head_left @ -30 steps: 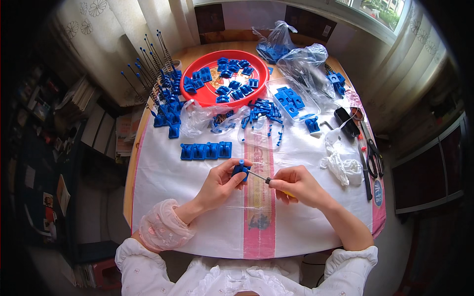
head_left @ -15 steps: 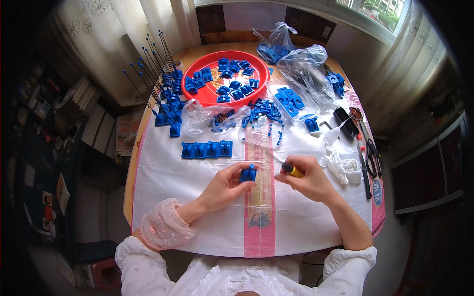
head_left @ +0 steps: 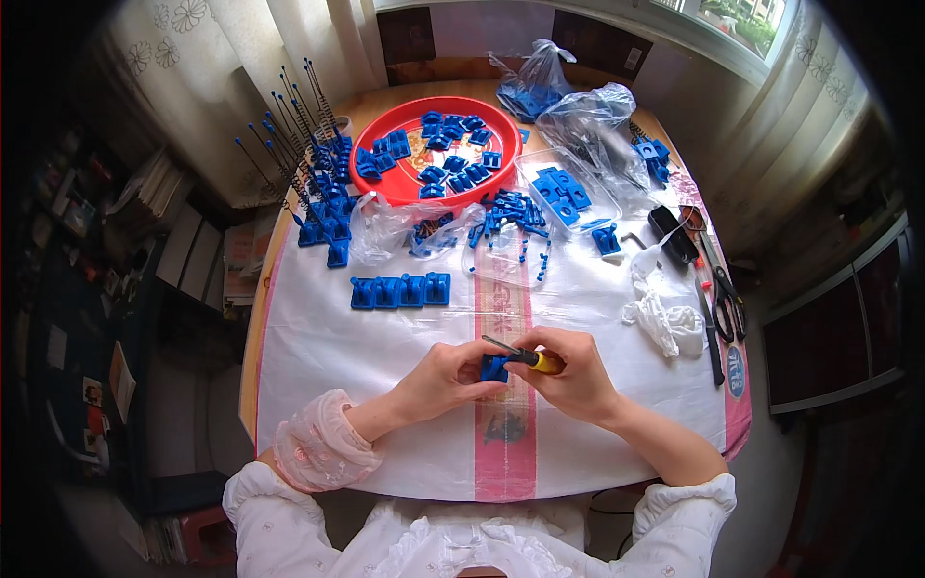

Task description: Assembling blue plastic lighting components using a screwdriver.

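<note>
Near the front middle of the table, my left hand point(head_left: 441, 378) grips a small blue plastic part point(head_left: 493, 368) between thumb and fingers. My right hand point(head_left: 570, 371) is closed round a screwdriver point(head_left: 542, 361) with a yellow and black handle. Its metal shaft points up and to the left, over the top of the blue part. Both hands are close together, and the fingers partly hide the part. Whether the handle touches the part I cannot tell. Beyond my hands lies a row of several similar blue parts point(head_left: 400, 290).
Farther back stand a red tray point(head_left: 361, 135) of blue pieces, a clear box point(head_left: 609, 217) and plastic bags point(head_left: 593, 130). Spring-stemmed blue pieces point(head_left: 328, 207) rise at the left. Scissors point(head_left: 729, 303), a black case point(head_left: 672, 234) and a crumpled white bag point(head_left: 665, 323) lie right.
My right hand has moved left and slightly nearer to me, bringing the screwdriver to the blue part. My left hand has shifted slightly right and nearer, still gripping the part.
</note>
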A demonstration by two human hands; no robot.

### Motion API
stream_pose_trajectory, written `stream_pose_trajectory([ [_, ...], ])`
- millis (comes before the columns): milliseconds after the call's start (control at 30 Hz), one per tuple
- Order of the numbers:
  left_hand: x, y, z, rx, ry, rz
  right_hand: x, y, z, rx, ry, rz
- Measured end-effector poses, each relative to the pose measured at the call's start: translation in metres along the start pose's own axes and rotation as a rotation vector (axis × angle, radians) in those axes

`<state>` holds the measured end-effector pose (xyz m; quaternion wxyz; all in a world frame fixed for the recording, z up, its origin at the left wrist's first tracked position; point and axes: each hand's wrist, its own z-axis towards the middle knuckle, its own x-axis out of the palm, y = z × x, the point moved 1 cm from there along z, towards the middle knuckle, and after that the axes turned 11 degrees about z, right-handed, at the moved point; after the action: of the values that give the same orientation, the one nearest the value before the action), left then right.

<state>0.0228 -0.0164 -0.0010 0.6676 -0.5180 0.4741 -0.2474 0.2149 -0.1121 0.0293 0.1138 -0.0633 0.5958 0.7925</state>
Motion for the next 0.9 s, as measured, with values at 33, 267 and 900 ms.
stream_pose_trajectory([
  [33, 0.0025, -0.0002, 0.0, -0.003, 0.006, -0.029, -0.0003, -0.0009, -0.0008, -0.002, -0.002, -0.021],
  [267, 0.0042, -0.0003, 0.0009, -0.065, 0.025, -0.182, -0.0005, 0.0006, -0.0017, -0.024, 0.004, -0.046],
  [900, 0.0032, 0.0029, 0.0014, -0.022, 0.059, -0.138, -0.0001, 0.0077, -0.0011, -0.012, -0.003, -0.062],
])
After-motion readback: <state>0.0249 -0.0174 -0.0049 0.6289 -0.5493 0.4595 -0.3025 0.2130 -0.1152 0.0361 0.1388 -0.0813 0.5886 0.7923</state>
